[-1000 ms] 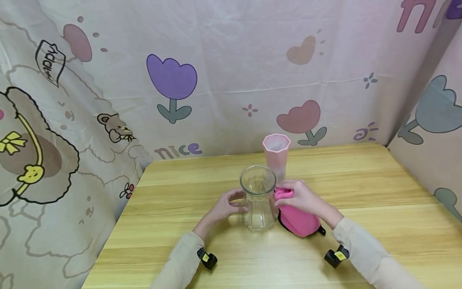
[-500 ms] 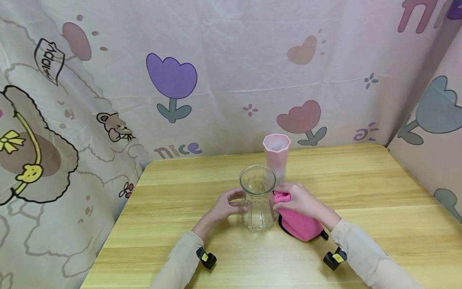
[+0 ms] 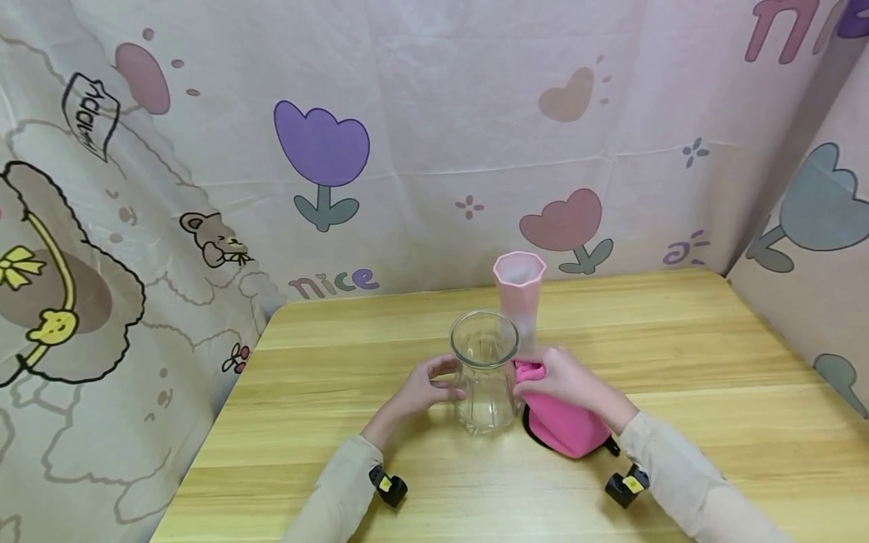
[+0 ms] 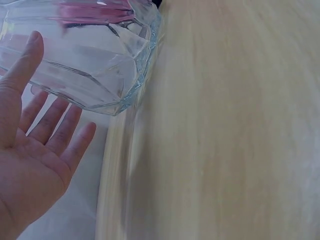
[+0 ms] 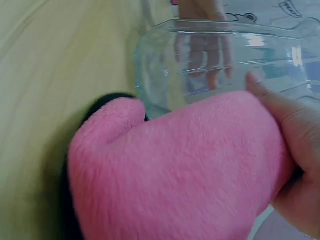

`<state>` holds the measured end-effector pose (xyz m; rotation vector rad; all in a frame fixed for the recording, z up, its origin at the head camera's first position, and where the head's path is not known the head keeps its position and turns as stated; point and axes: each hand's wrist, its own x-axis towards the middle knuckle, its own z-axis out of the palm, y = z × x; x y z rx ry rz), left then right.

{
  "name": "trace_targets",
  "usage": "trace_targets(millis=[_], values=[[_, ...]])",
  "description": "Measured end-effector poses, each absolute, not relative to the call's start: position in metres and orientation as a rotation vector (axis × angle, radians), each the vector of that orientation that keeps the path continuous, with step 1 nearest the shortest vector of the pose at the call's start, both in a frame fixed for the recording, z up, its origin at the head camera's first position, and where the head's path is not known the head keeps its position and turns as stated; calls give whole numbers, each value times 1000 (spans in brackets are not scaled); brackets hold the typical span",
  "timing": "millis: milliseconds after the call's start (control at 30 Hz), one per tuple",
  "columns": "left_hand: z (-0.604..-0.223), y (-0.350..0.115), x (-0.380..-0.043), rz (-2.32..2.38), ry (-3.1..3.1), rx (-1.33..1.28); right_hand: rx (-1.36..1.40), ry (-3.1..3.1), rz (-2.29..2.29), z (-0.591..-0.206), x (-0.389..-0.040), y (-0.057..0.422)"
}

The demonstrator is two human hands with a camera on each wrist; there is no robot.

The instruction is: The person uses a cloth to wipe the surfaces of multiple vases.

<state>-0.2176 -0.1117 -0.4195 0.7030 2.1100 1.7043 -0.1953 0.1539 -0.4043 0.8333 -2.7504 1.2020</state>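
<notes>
A clear glass vase with a wide rim stands upright on the table in the head view. My left hand is at its left side, thumb in front. In the left wrist view the fingers are spread and nearly straight beside the faceted glass; I cannot tell whether they touch it. My right hand grips a fluffy pink cloth with black edging, bunched at the vase's right side. The right wrist view shows this cloth up close, the thumb against it near the glass.
Behind the glass vase stands a taller, narrow pink vase, partly covered by it. The wooden table ends at a printed curtain at the back, with more curtain at the left and right.
My right hand has shifted slightly toward me along the vase, and the cloth's hanging part has moved down a little with it. The left hand and vase have stayed in place.
</notes>
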Motion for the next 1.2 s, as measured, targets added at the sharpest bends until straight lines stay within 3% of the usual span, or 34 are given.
trace_targets(millis=[300,767,1200], values=[[-440,-113,-226,1713,2113,701,771,-2835,1234,-406,-189,168],[-420,-133,-216,1662,2180,688,229,-2855,1060,-370,-163,243],[-415,-154,-212,1634,2337,607,194,-2976,787,-365,-174,283]])
